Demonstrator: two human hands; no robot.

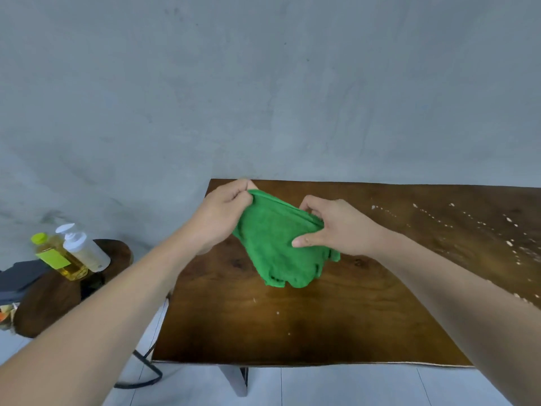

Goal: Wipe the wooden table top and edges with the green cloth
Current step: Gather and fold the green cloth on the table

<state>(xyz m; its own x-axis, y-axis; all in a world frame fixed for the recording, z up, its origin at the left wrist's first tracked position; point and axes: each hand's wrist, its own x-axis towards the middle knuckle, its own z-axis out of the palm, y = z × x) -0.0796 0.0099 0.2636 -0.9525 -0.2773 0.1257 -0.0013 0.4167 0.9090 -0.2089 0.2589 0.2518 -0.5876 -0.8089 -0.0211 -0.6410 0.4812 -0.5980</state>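
Observation:
The green cloth [278, 247] hangs folded above the dark wooden table [292, 323], held between both hands. My left hand [222, 215] pinches its upper left corner near the table's far left corner. My right hand [333, 227] grips the cloth's right edge, thumb pressed on the front. The cloth's lower folds droop toward the table top. White crumbs and specks [480, 227] are scattered over the right part of the table, with a few specks in the middle.
A grey wall stands right behind the table. To the left is a low round wooden stool [55, 297] carrying a yellow bottle [58, 256] and a white pump bottle [85, 250]. A black cable [146, 370] lies on the pale tiled floor.

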